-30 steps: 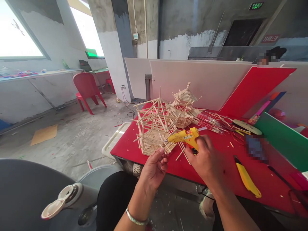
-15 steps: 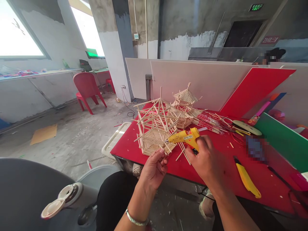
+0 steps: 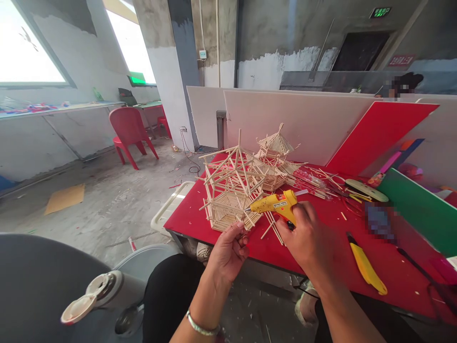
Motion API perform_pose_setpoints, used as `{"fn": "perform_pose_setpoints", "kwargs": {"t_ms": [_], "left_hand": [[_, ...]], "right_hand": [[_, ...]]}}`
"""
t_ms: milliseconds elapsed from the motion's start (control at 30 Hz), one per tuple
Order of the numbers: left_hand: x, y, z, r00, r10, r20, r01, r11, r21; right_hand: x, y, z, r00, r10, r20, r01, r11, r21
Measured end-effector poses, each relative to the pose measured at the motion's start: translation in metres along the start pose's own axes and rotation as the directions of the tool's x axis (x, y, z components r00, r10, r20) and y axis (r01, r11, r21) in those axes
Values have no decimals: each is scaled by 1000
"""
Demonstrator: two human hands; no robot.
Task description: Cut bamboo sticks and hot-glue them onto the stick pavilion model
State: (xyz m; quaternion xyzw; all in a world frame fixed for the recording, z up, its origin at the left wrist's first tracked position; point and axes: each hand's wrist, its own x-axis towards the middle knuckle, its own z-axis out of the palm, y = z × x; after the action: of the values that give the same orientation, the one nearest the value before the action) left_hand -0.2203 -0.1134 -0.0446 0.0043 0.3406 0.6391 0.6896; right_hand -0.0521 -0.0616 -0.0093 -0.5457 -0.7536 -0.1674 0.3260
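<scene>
In my right hand (image 3: 307,233) is a yellow hot glue gun (image 3: 273,204), gripped by its handle with the nozzle pointing left. Its tip is close to the front of an open pavilion model made of thin wooden sticks (image 3: 228,197). My left hand (image 3: 230,250) is closed just below the nozzle, thumb and fingers pinching a thin wooden stick (image 3: 252,219) at the model's front edge; the fingers hide most of the pinched end. Several loose sticks (image 3: 274,229) lean beside the model, near the glue gun.
Behind stands another stick pavilion (image 3: 274,143) with a covered roof. Bagged sticks (image 3: 314,183) lie on the red tabletop (image 3: 321,281). A yellow utility knife (image 3: 366,264) rests at right, near a green board (image 3: 414,209). An open-lidded bottle (image 3: 117,288) is at lower left.
Almost nothing differs. Both hands, the glue gun and the model keep their places; the view shifts very slightly.
</scene>
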Motion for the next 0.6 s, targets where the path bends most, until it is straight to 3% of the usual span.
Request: {"fn": "perform_pose_setpoints", "kwargs": {"t_ms": [267, 600], "left_hand": [[-2, 1, 1, 1000, -2, 0, 2, 1000, -8], [-1, -1, 0, 1000, -8, 0, 8, 1000, -2]], "right_hand": [[1, 0, 2, 1000, -5, -14, 6, 1000, 5], [-2, 0, -11, 999, -33, -30, 31, 999, -44]]}}
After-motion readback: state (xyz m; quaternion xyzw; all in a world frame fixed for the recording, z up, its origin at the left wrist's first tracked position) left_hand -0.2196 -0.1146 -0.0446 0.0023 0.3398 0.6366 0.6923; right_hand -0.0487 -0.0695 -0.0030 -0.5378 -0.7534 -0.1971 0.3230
